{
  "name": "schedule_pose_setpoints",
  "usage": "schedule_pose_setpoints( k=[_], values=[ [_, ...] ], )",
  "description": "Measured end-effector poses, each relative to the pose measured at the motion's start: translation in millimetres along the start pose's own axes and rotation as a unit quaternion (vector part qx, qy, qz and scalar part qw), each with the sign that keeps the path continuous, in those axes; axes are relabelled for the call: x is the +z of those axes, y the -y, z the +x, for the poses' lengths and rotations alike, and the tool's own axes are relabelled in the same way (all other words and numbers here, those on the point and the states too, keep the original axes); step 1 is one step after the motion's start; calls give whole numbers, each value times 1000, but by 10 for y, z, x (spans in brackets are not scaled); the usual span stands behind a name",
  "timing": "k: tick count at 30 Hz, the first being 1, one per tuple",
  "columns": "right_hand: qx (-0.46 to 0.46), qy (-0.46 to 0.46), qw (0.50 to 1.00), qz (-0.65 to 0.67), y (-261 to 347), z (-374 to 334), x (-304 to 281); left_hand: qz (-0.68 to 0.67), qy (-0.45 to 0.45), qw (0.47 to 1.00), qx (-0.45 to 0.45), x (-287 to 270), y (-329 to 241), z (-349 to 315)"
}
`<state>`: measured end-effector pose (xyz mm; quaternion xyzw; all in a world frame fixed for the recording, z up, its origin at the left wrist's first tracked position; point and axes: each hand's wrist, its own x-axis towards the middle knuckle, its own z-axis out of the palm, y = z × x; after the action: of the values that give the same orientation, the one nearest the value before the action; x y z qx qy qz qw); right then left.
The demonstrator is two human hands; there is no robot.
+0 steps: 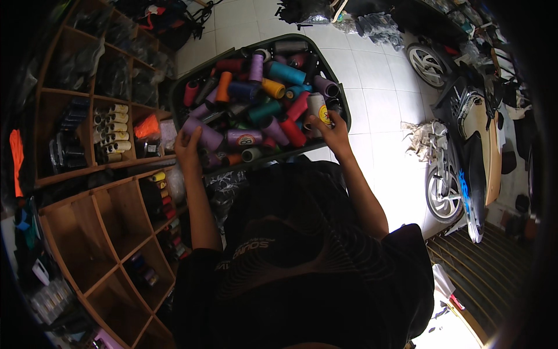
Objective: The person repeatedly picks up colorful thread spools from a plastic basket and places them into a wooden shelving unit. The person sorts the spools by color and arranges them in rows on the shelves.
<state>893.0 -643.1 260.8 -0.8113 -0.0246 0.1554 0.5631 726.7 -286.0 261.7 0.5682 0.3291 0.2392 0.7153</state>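
A dark crate (342, 87) full of thread cones is in front of me, with purple, blue, orange, red, yellow and green ones heaped inside. My left hand (188, 148) is at its near left corner, fingers closed around the end of a light purple thread cone (207, 135) lying on its side. Near the right side, my right hand (336, 135) grips a pale grey thread cone (315, 103) with a round yellow label, tilted upward. Beside the purple cone lies another purple cone (244, 138) with a round label. A red cone (292, 132) rests close to my right hand.
Wooden cubbyhole shelves (93, 200) line the left side, some holding thread cones (115, 131) and plastic-wrapped goods. White floor tiles (378, 110) extend to the right. A motorbike (465, 151) stands at the far right, with a crumpled cloth (424, 139) by it.
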Motion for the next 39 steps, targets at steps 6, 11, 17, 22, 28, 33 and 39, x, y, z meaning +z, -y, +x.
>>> schedule_pose_setpoints(
  k=[6,11,17,22,28,33,39],
  values=[
    [-1,-2,1000,0,49,-37,-21,-24,-9,1000,-15,83,-19,-14],
    [4,-7,1000,-3,3,-42,-44,-2,16,999,-34,103,-40,-2],
    [5,4,1000,16,84,-91,-56,19,23,999,-26,169,-57,-28],
    [-1,6,1000,8,70,-93,-55,11,18,999,-35,156,-42,-47],
    [-10,3,1000,-10,23,-92,-58,19,9,1000,-22,166,-52,-74],
    [-15,8,1000,-15,-39,-81,-50,37,16,999,-14,214,-121,-116],
    [-22,14,1000,-16,-40,-83,-64,34,14,999,-4,212,-85,-112]
  ],
)
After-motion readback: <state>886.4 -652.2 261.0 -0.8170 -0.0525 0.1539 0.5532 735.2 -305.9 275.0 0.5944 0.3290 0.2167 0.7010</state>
